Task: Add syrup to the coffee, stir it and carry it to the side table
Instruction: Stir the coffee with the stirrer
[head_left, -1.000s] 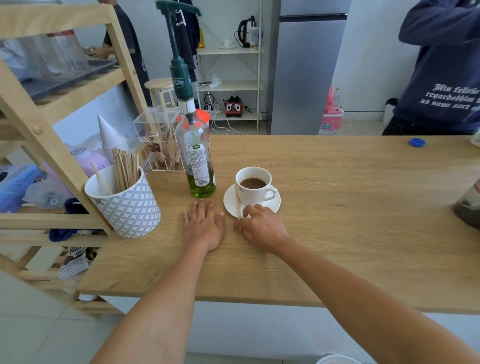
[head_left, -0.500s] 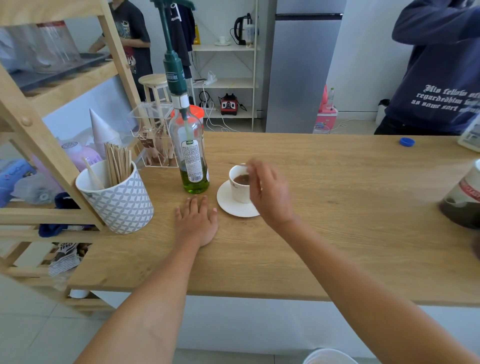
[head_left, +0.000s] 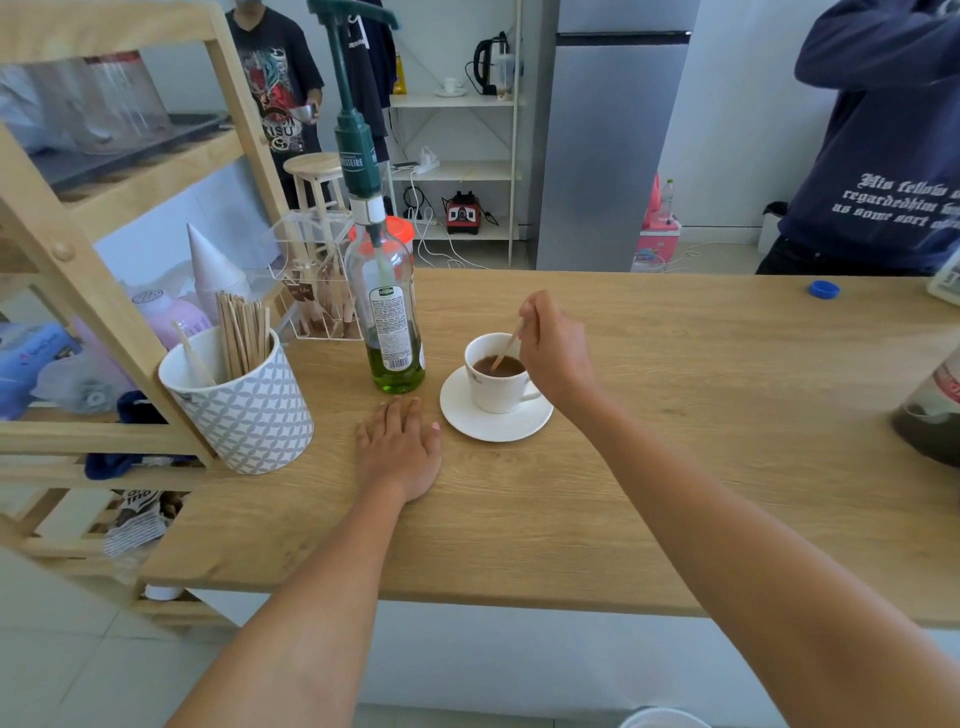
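1. Coffee sat in a white cup (head_left: 493, 382) on its saucer (head_left: 496, 421), centre of the frame on the wooden counter (head_left: 675, 415), just right of the green syrup bottle (head_left: 387, 332).
2. The right hand (head_left: 553, 351) hovered over the cup's right rim, pinching a thin wooden stirrer (head_left: 508, 345) between fingertips; the stick slanted down and leftward, its lower end in the coffee.
3. The stirrer's long axis ran from upper right to lower left, so the stirring would probably turn on that tip staying inside the rim.
4. The left hand (head_left: 400, 447) lay flat and empty on the counter, below the bottle and left of the saucer, holding nothing.
5. A second earlier the right hand rested at the saucer's near edge; now it was raised above the cup with the stick dipped in. The left hand had barely shifted.
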